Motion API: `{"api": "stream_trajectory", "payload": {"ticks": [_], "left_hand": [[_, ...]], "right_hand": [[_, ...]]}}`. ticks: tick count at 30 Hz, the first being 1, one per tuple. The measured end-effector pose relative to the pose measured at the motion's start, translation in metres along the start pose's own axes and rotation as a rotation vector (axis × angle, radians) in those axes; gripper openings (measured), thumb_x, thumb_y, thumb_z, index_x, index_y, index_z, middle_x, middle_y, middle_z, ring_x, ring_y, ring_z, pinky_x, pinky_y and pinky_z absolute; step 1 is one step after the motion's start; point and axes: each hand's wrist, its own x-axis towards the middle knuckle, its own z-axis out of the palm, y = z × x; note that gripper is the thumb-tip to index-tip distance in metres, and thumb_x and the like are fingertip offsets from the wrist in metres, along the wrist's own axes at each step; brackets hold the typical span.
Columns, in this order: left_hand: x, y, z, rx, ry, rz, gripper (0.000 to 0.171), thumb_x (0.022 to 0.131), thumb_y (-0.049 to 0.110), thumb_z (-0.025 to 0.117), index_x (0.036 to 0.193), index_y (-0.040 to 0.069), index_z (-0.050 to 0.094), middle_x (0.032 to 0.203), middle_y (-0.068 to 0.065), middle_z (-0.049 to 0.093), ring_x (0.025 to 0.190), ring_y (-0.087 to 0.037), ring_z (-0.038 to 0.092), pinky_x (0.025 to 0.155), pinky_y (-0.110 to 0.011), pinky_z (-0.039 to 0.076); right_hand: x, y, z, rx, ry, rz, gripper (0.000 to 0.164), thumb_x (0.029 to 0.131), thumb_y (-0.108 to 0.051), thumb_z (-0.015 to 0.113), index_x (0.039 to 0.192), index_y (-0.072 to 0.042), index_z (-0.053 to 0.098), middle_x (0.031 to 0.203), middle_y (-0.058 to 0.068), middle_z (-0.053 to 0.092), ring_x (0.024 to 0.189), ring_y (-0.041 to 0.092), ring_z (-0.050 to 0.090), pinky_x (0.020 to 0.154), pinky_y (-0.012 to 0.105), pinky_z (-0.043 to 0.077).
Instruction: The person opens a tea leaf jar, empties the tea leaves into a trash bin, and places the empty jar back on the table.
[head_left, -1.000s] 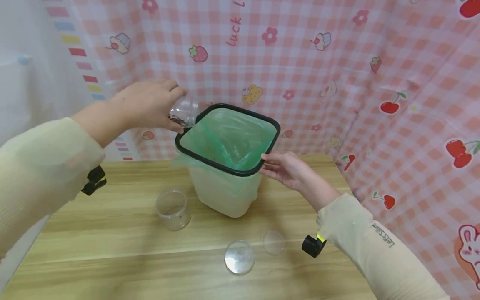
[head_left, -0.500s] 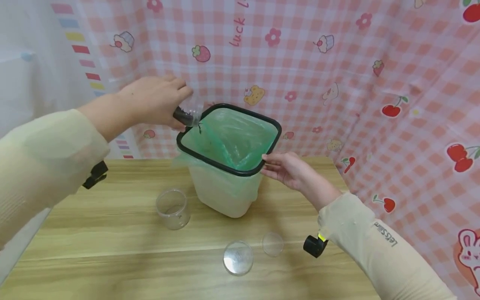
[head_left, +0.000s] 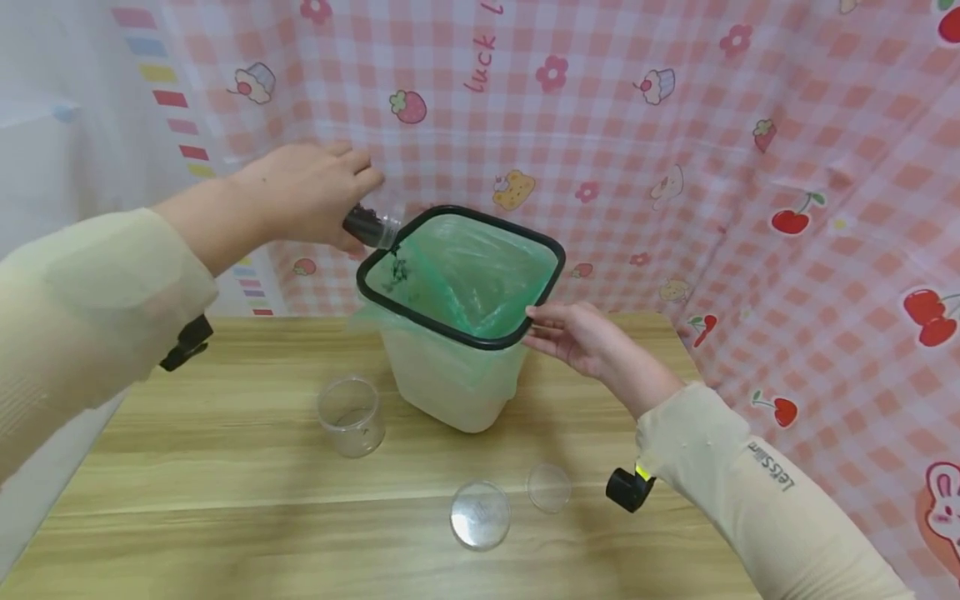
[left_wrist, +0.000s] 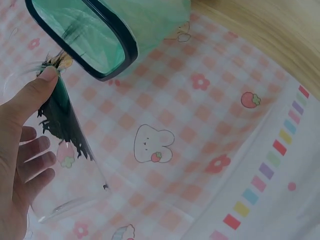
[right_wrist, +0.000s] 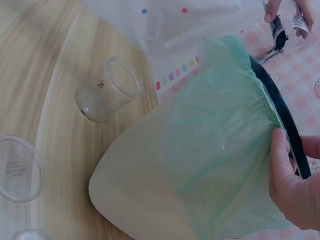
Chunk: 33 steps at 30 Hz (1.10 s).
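Note:
My left hand grips a clear plastic jar, tilted mouth-down over the left corner of a waste bin. Dark dry shreds, like loose tea leaves, lie along the jar's lower side. Some of them drop past its mouth into the green bin liner, blurred in the left wrist view. At the bin's near right corner, my right hand holds the black rim between thumb and fingers. In the right wrist view the thumb and fingers sit on either side of the rim. The bin stands upright.
A second clear jar, with a few dark specks inside, stands on the wooden table left of the bin. Two clear round lids lie nearer: a larger lid and a smaller disc. A checked curtain hangs behind.
The left hand has tipped the jar further down, and the dark shreds have slid to its mouth and begun falling into the bin. The right hand keeps its hold on the rim.

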Motion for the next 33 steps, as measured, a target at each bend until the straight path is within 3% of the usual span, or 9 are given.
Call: {"api": "stream_trajectory", "payload": {"ticks": [10,33], "left_hand": [[-0.001,-0.002,-0.006,-0.020,-0.032,-0.013,0.081,0.072,0.049,0.075,0.124,-0.005,0.043,0.115,-0.023,0.050,0.100,-0.035,0.047,0.088,-0.050,0.044],[0.002,-0.002,-0.014,0.057,0.028,0.040,0.074,0.072,0.041,0.078,0.122,-0.005,0.046,0.116,-0.024,0.051,0.100,-0.036,0.048,0.088,-0.050,0.045]], "right_hand": [[0.000,0.000,0.001,-0.005,0.007,-0.003,0.009,0.092,-0.002,0.054,0.083,-0.001,0.056,0.088,0.010,0.055,0.080,0.018,0.059,0.077,0.028,0.054],[-0.003,-0.001,0.003,-0.005,0.014,-0.004,0.014,0.091,-0.001,0.054,0.078,-0.003,0.058,0.085,0.009,0.056,0.077,0.017,0.058,0.076,0.027,0.054]]}}
